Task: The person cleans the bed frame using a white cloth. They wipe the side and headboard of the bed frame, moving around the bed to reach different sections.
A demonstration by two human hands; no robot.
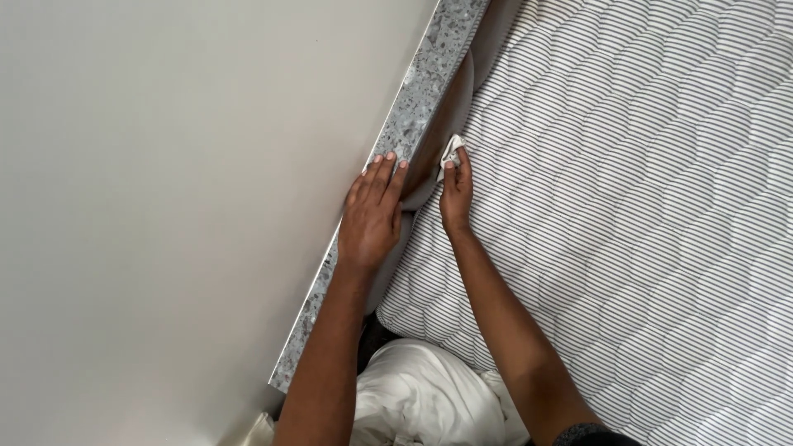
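White cloth (413, 396) lies bunched nearest you. Your left hand (373, 216) rests flat, fingers spread, on the speckled ledge (421, 83) by the wall (165, 182). Your right hand (456, 192) pinches a small white scrap (451, 149) at the striped mattress (644, 206) edge.

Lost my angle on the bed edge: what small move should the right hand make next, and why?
Probably push the white cloth down into the gap. The right hand pinches it at the striped mattress edge, while the left hand rests flat on the speckled ledge.
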